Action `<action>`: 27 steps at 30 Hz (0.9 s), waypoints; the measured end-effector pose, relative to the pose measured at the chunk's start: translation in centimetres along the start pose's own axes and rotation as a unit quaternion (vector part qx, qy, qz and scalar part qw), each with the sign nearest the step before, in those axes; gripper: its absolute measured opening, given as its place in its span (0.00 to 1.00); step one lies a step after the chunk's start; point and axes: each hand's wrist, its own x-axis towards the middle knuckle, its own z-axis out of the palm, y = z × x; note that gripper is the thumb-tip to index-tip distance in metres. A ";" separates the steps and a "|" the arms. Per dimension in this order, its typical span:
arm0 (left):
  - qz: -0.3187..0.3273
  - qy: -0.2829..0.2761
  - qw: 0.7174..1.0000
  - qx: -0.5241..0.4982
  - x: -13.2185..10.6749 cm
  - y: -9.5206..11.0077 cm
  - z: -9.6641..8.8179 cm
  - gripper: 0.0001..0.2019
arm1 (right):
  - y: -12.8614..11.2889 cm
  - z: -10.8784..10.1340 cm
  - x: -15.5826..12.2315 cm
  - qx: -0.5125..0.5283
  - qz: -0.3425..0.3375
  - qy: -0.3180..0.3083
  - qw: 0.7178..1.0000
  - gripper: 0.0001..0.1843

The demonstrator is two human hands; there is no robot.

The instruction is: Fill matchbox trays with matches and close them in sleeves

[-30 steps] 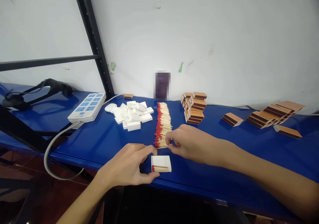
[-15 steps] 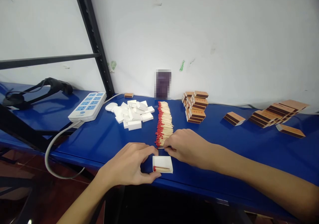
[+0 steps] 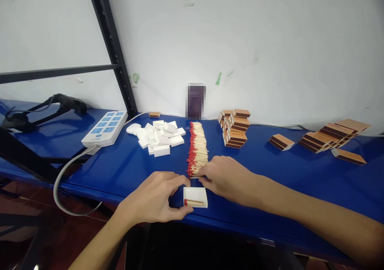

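A white matchbox tray (image 3: 196, 192) lies near the front edge of the blue table, a few red-headed matches (image 3: 194, 203) along its near side. My left hand (image 3: 160, 198) steadies it by its left end, thumb at the near corner and index finger at the far one. Beyond the tray, a long row of matches (image 3: 198, 150) runs back toward the wall, red heads to the left. At the row's near end my right hand (image 3: 223, 178) is closed, thumb and fingertips pinching the bare end of a matchstick (image 3: 194, 177).
White matchbox trays (image 3: 162, 151) lie heaped on the left, beside a white mouse (image 3: 133, 128) and a power strip (image 3: 105, 129). Closed matchboxes (image 3: 237, 136) are stacked behind my right hand. Matchbox sleeves (image 3: 333, 136) lie far right. A black shelf post (image 3: 112, 42) rises at left.
Both hands stay almost where they were. The right fingertips have shifted very slightly at the near end of the match row; the tray looks the same.
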 end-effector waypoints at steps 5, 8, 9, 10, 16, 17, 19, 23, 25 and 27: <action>-0.010 -0.005 1.000 0.002 0.0 -0.1 0.1 0.15 | 0.3 0.1 0.1 0.030 0.003 0.005 1.000 0.13; -0.011 -0.009 1.000 0.001 0.1 -0.2 0.1 0.15 | 0.6 0.3 0.2 0.083 0.000 -0.002 0.997 0.12; -0.011 -0.009 1.000 0.000 0.1 -0.2 0.1 0.15 | 0.7 0.4 0.2 0.093 0.000 -0.005 0.996 0.12; -0.010 -0.010 1.000 0.000 0.1 -0.2 0.1 0.14 | 0.8 0.5 0.2 0.100 0.000 -0.007 0.995 0.11; -0.002 -0.009 1.000 -0.004 0.1 0.0 0.0 0.14 | 0.9 -0.9 -0.3 0.132 -0.002 -0.005 0.991 0.08; -0.003 -0.010 1.000 -0.004 0.0 -0.1 0.0 0.14 | 0.9 -1.4 -0.5 0.140 -0.001 -0.003 0.990 0.08; -0.010 -0.011 1.000 -0.003 0.0 -0.1 0.1 0.14 | 0.8 -2.3 -0.9 0.163 -0.006 0.000 0.987 0.08; -0.022 -0.010 1.000 -0.002 0.0 -0.2 0.1 0.15 | 0.0 -2.7 -1.5 0.217 -0.043 -0.023 0.975 0.05; -0.026 -0.013 1.000 -0.003 0.0 -0.2 0.1 0.14 | -0.4 -2.0 -1.5 0.206 -0.058 -0.031 0.976 0.05; -0.027 -0.016 0.999 -0.005 0.1 -0.1 0.0 0.14 | -0.7 -1.1 -1.4 0.182 -0.066 -0.023 0.981 0.05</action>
